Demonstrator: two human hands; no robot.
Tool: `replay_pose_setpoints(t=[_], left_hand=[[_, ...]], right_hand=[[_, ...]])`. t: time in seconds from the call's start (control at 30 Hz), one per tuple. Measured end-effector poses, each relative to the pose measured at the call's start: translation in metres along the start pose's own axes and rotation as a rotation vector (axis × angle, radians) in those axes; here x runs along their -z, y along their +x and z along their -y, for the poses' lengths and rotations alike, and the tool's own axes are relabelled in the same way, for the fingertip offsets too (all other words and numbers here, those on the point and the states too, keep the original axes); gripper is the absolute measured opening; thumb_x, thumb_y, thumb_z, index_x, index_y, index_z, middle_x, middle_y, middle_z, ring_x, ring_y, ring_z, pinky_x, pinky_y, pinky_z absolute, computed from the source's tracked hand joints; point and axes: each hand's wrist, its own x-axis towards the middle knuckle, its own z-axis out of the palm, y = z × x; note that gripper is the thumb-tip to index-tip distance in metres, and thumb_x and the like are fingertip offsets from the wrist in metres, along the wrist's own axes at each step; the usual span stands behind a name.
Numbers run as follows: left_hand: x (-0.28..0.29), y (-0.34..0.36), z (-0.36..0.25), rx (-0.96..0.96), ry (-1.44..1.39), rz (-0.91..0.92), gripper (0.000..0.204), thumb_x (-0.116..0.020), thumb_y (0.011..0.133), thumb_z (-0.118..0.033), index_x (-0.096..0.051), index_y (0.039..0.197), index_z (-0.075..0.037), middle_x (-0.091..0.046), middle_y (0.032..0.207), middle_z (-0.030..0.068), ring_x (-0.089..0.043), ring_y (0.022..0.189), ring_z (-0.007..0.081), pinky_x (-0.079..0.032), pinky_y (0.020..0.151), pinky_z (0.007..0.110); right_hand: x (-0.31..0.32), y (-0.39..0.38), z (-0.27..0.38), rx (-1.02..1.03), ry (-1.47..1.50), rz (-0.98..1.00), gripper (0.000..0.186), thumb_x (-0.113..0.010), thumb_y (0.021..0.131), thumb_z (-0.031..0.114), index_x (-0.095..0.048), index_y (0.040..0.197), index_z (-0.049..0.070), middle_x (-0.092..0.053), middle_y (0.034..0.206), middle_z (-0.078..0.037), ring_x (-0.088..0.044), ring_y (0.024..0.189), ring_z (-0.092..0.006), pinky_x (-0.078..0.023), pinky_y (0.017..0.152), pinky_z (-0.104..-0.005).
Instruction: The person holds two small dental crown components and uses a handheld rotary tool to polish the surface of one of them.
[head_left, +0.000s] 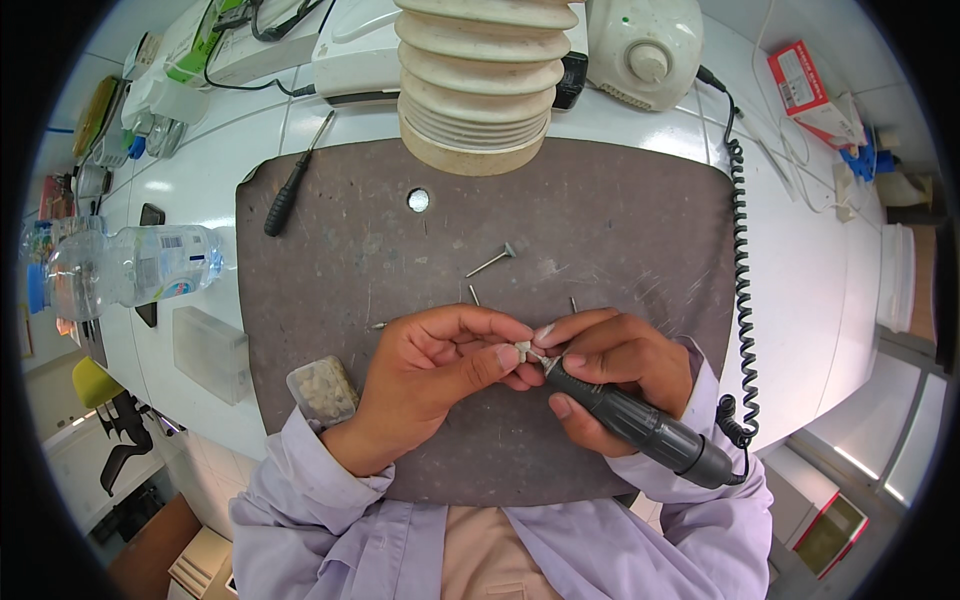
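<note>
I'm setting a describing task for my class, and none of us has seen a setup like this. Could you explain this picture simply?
There is no robot: a person in a pale purple coat works bare-handed. The picture comes from a fisheye camera worn on the head, looking down, so straight edges bend.

The left hand holds a small pale piece. The right hand holds a black handpiece, its tip at the piece. A coiled cord links it to a white control box.

On the dark mat lie a small metal bit and a clear container of pale pieces; a screwdriver lies partly on it. A ribbed hose overhangs the far edge.
</note>
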Motion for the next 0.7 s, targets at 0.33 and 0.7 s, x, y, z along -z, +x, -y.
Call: replay_pose_setpoints(t=[0.33, 0.7], left_hand=[[0.0008, -0.0001, -0.0014, 0.012, 0.001, 0.029, 0.023, -0.061, 0.094, -0.004, -0.062, 0.114, 0.007, -0.069, 0.104, 0.0162, -0.069, 0.093, 0.0211, -0.056, 0.082, 0.031], [0.0004, -0.0006, -0.0024, 0.021, 0.005, 0.036, 0.022, -0.060, 0.094, -0.004, -0.062, 0.114, 0.007, -0.069, 0.104, 0.0164, -0.069, 0.093, 0.0216, -0.056, 0.082, 0.031]], right_hand=[[0.0021, 0.0012, 0.0023, -0.033, -0.004, 0.012, 0.027, -0.073, 0.074, -0.006, -0.057, 0.094, -0.003, -0.061, 0.088, -0.015, -0.069, 0.095, -0.0329, -0.059, 0.077, -0.0371], [0.0053, 0.0018, 0.0040, -0.051, 0.016, 0.036, 0.028, -0.073, 0.074, -0.005, -0.057, 0.096, -0.002, -0.062, 0.088, -0.014, -0.069, 0.095, -0.0328, -0.059, 0.078, -0.0374]])
